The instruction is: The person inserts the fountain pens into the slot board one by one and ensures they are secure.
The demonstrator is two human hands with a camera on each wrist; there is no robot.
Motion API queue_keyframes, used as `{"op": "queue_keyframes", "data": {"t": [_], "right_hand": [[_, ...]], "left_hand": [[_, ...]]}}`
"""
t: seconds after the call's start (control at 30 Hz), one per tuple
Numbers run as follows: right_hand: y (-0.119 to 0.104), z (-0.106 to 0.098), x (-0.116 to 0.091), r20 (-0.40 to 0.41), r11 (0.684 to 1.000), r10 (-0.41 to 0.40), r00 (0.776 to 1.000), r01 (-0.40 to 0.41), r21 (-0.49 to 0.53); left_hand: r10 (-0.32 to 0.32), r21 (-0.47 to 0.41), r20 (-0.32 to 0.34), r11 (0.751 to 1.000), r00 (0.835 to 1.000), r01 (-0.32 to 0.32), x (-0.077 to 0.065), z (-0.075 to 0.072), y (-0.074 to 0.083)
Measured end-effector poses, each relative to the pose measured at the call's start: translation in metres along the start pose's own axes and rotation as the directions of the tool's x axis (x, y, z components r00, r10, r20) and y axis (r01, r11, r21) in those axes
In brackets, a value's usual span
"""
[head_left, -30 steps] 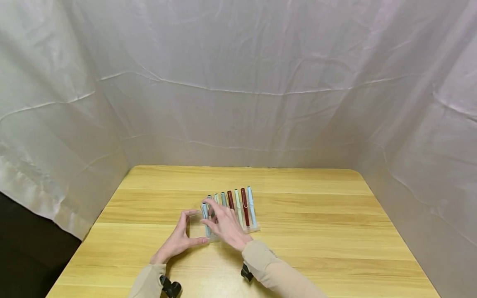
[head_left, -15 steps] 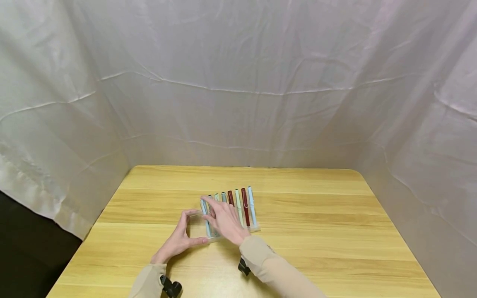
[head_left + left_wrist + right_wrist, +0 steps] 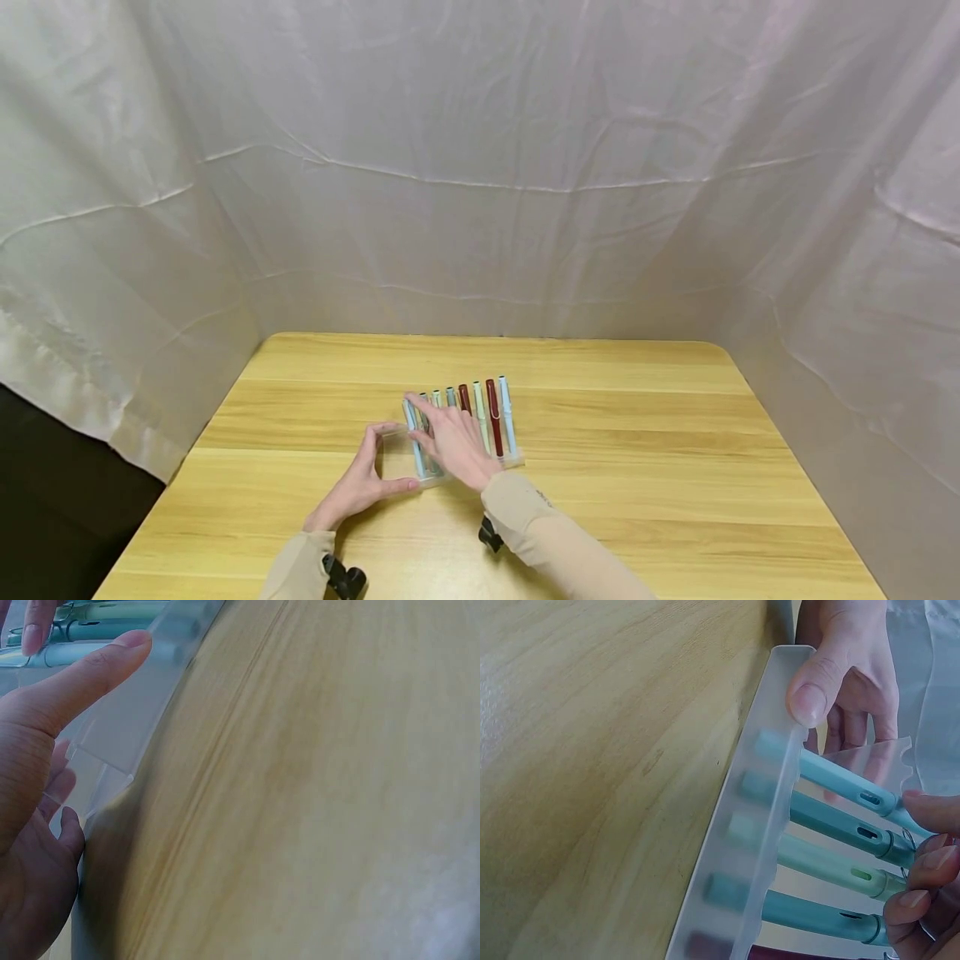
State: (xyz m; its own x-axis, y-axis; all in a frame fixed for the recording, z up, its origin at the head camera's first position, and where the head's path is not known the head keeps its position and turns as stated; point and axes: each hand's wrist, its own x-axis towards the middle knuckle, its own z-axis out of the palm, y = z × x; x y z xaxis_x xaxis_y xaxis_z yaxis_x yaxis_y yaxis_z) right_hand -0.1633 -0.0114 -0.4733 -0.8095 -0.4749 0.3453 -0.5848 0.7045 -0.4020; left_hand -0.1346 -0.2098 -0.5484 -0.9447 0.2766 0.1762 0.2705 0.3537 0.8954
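Observation:
In the head view a clear plastic pen tray (image 3: 393, 454) lies on the table, with a row of capped pens across it. My left hand (image 3: 356, 485) grips the tray's left end, thumb on the near wall (image 3: 774, 694) and fingers at the far side. A light blue pen (image 3: 847, 780) is the leftmost in the row, its lower end behind the frosted wall. My right hand (image 3: 453, 446) holds that pen near its cap with thumb and index finger. The other right fingers bend over the caps of a teal pen (image 3: 832, 823) and a pale green pen (image 3: 825, 866).
Further right in the tray are a dark red pen (image 3: 493, 421), a pale green pen (image 3: 480, 417) and another light blue pen (image 3: 507, 417). The wooden table (image 3: 637, 467) extends around the tray. Pale curtains (image 3: 480, 233) hang behind and at the sides.
The leftmost light blue pen has settled down into the row, its cap end shifting slightly left and away. My right hand followed it and flattened over the pens. My left hand stays put.

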Motion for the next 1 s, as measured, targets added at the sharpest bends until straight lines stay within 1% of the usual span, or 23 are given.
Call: {"op": "queue_keyframes", "data": {"t": [0.2, 0.33, 0.4, 0.5, 0.6, 0.67, 0.73, 0.77, 0.87, 0.93, 1.0], "right_hand": [[0.001, -0.002, -0.002, 0.011, 1.0, 0.004, 1.0, -0.004, 0.022], [0.004, -0.007, -0.006, 0.001, 0.996, -0.001, 1.0, 0.001, 0.086], [0.007, -0.011, -0.011, -0.014, 0.992, 0.01, 1.0, -0.008, 0.13], [0.018, -0.017, -0.02, -0.073, 0.985, 0.026, 0.997, -0.013, 0.172], [0.036, -0.027, -0.034, -0.148, 0.978, 0.073, 0.986, -0.042, 0.205], [0.053, -0.035, -0.044, -0.202, 0.97, 0.128, 0.971, -0.08, 0.229], [0.072, -0.045, -0.055, -0.249, 0.963, 0.184, 0.951, -0.124, 0.238], [0.083, -0.051, -0.06, -0.275, 0.964, 0.202, 0.94, -0.142, 0.224], [0.116, -0.066, -0.078, -0.338, 0.97, 0.235, 0.911, -0.197, 0.144], [0.135, -0.077, -0.09, -0.35, 0.966, 0.257, 0.901, -0.243, 0.083], [0.153, -0.086, -0.102, -0.346, 0.958, 0.278, 0.896, -0.285, 0.032]], "left_hand": [[-0.005, -0.006, 0.005, 1.0, 1.0, 0.006, 0.001, 0.001, 0.0], [0.0, 0.001, 0.007, 1.0, 1.0, 0.0, 0.002, 0.001, 0.0], [-0.009, 0.003, 0.005, 1.0, 1.0, 0.009, 0.003, 0.001, 0.0], [-0.034, 0.006, 0.006, 0.999, 0.999, 0.034, 0.004, 0.002, 0.001], [-0.054, 0.005, 0.007, 0.999, 0.999, 0.054, 0.004, 0.003, 0.003], [-0.064, 0.012, 0.007, 0.998, 0.998, 0.063, 0.004, 0.003, 0.004], [-0.067, 0.019, 0.002, 0.998, 0.998, 0.067, 0.003, 0.003, 0.004], [-0.067, 0.02, 0.0, 0.998, 0.998, 0.067, 0.003, 0.002, 0.005], [-0.061, 0.033, 0.0, 0.998, 0.998, 0.061, 0.002, -0.004, 0.006], [-0.048, 0.049, 0.002, 0.998, 0.999, 0.048, 0.002, -0.013, 0.007], [-0.037, 0.07, -0.003, 0.997, 0.999, 0.037, 0.002, -0.024, 0.01]]}}
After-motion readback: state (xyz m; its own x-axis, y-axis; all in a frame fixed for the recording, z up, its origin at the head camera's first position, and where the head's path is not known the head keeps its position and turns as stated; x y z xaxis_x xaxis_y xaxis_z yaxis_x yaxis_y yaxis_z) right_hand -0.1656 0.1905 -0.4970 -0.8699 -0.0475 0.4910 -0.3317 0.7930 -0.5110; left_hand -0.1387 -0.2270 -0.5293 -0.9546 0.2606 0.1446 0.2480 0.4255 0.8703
